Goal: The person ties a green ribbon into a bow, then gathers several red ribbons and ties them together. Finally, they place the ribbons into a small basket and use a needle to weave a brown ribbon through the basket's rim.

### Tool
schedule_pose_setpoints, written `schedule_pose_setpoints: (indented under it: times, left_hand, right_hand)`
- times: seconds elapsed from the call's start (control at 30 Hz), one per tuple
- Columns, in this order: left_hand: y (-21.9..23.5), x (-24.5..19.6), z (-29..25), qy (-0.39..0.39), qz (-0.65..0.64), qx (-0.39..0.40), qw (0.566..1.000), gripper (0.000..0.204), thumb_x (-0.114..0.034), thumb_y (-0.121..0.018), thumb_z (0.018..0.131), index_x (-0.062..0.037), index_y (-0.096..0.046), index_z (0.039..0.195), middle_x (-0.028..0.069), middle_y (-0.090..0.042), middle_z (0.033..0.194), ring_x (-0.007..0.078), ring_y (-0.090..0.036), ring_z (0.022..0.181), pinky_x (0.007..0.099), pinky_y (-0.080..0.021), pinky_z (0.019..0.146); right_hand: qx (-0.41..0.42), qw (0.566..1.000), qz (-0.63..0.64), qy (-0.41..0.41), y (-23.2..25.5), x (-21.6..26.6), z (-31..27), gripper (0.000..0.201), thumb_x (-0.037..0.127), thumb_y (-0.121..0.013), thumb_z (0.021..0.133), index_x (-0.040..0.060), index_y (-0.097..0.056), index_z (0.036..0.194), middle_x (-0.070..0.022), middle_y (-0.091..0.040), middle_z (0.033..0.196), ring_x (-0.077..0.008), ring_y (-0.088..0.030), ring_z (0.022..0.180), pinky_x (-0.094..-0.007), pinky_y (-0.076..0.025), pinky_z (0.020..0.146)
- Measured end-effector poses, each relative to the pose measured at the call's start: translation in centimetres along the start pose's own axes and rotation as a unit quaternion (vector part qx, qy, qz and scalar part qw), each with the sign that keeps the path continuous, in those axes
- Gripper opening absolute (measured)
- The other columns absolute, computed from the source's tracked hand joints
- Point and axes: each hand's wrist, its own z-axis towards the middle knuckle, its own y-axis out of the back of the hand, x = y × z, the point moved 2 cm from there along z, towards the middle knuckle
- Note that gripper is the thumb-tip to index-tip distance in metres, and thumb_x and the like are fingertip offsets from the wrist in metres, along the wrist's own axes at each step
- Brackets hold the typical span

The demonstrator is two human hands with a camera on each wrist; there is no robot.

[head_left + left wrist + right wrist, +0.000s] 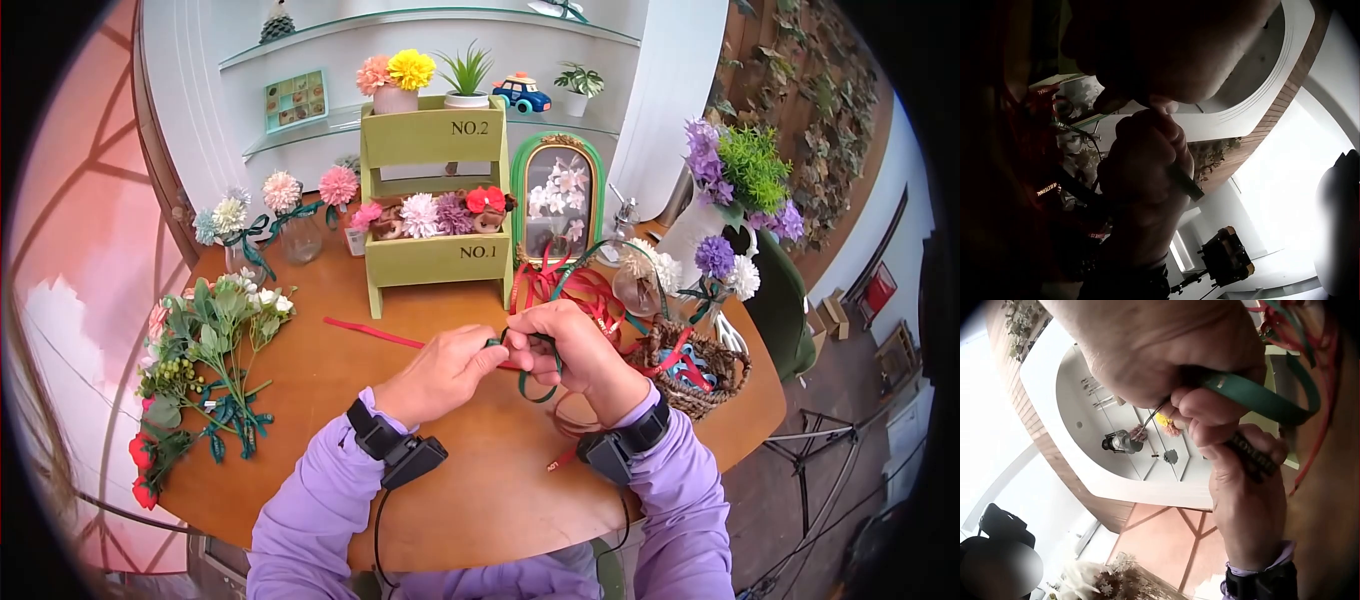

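- Nearest are the person's lilac sleeves (pixel 310 500), each ending at a black wrist strap with a small camera.
- The left hand (pixel 437 372) has its fingers curled and pinches part of the green ribbon (pixel 1260 400), its lettering showing there in the right wrist view.
- The right hand (pixel 577 347), just beside it and touching it at the fingertips, grips the same ribbon, which bends out in a loop below the fingers.
- The left wrist view is dark, so exactly how the left fingertips lie on the ribbon is hard to make out.
- The ribbon is held up between both hands, over the middle of the wooden table (pixel 480 490).
- Beyond the hands, a strip of red ribbon (pixel 370 331) lies on the tabletop to the left; a tangled red pile (pixel 590 295) lies to the right.
- Beside that pile stands a wicker basket (pixel 708 402) with ribbons in it.
- On the left side lies a bunch of artificial flowers (pixel 210 335) with green bows about the stems.
- Farther back, a green two-tier stand (pixel 435 262) marked NO.1 and NO.2 bears flower heads and pots, next to a green-and-gold frame (pixel 597 190).
- Behind these, glass shelves (pixel 340 122) hold a toy car (pixel 525 94) and a small potted plant (pixel 577 88).
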Motion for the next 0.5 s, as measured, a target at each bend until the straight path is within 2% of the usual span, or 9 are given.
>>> schedule_pose_setpoints:
  times: [0.07, 0.2, 0.3, 0.37, 0.4, 0.47, 0.5]
  left_hand:
    - [-0.5, 0.2, 0.0, -0.049, 0.058, -0.001, 0.997, 0.026, -0.021, -0.053, 0.098, 0.0037, -0.054, 0.088, 0.0202, -0.054, 0.079, 0.0385, -0.054, 0.075, 0.0438, -0.043, 0.067]
    - [-0.4, 0.5, 0.2, -0.036, 0.096, -0.003, 0.995, 0.025, -0.019, -0.053, 0.097, 0.0039, -0.054, 0.089, 0.0210, -0.053, 0.082, 0.0380, -0.055, 0.079, 0.0444, -0.043, 0.069]
    - [-0.7, 1.2, 0.0, -0.066, 0.055, -0.046, 0.995, 0.023, -0.018, -0.052, 0.098, 0.0034, -0.053, 0.089, 0.0194, -0.053, 0.076, 0.0399, -0.053, 0.072, 0.0443, -0.043, 0.065]
    - [-0.9, 1.3, -0.2, 0.032, 0.000, -0.040, 0.999, 0.024, -0.020, -0.053, 0.098, 0.0021, -0.051, 0.089, 0.0159, -0.048, 0.067, 0.0364, -0.047, 0.059, 0.0428, -0.041, 0.059]
    - [-0.7, 1.2, -0.1, 0.032, 0.000, -0.040, 0.999, 0.024, -0.020, -0.053, 0.098, 0.0021, -0.051, 0.089, 0.0159, -0.048, 0.067, 0.0364, -0.047, 0.059, 0.0428, -0.041, 0.059]
    - [-0.3, 1.1, -0.1, 0.053, -0.013, -0.050, 0.997, 0.031, -0.030, -0.055, 0.099, -0.0026, -0.050, 0.086, 0.0078, -0.047, 0.061, 0.0235, -0.043, 0.051, 0.0364, -0.038, 0.052]
    - [0.0, 1.0, -0.2, 0.054, -0.012, -0.051, 0.997, 0.031, -0.030, -0.055, 0.099, -0.0026, -0.050, 0.086, 0.0078, -0.047, 0.061, 0.0235, -0.043, 0.051, 0.0364, -0.038, 0.052]
  right_hand:
    - [0.024, 0.999, -0.025, 0.001, 0.6, -0.2, 0.3, 0.026, 0.021, -0.057, 0.090, 0.0051, -0.063, 0.071, -0.0041, -0.061, 0.059, -0.0098, -0.049, 0.045, -0.0247, -0.030, 0.039]
    - [0.027, 0.999, -0.020, 0.005, 0.8, -0.3, 0.5, 0.025, 0.020, -0.057, 0.090, 0.0031, -0.064, 0.073, -0.0047, -0.060, 0.060, -0.0100, -0.049, 0.045, -0.0251, -0.031, 0.039]
    - [0.031, 0.999, -0.026, 0.014, 0.7, -0.4, 0.7, 0.025, 0.019, -0.057, 0.090, 0.0007, -0.065, 0.076, -0.0057, -0.060, 0.061, -0.0103, -0.049, 0.045, -0.0256, -0.033, 0.038]
    - [0.028, 0.999, -0.030, 0.023, 0.6, -0.2, 0.7, 0.025, 0.019, -0.057, 0.089, -0.0008, -0.066, 0.077, -0.0066, -0.061, 0.061, -0.0106, -0.050, 0.045, -0.0262, -0.035, 0.038]
    - [0.028, 0.999, -0.030, 0.023, 0.7, -0.3, 0.8, 0.025, 0.019, -0.057, 0.089, -0.0008, -0.066, 0.077, -0.0066, -0.061, 0.061, -0.0106, -0.050, 0.045, -0.0262, -0.035, 0.038]
    - [0.030, 0.998, -0.022, 0.045, 0.7, -0.4, 1.0, 0.026, 0.020, -0.055, 0.091, -0.0011, -0.066, 0.079, -0.0060, -0.061, 0.062, -0.0110, -0.050, 0.045, -0.0261, -0.037, 0.039]
    - [0.032, 0.998, -0.022, 0.045, 0.6, -0.5, 1.0, 0.026, 0.020, -0.055, 0.091, -0.0011, -0.066, 0.079, -0.0060, -0.061, 0.062, -0.0110, -0.050, 0.045, -0.0261, -0.037, 0.039]
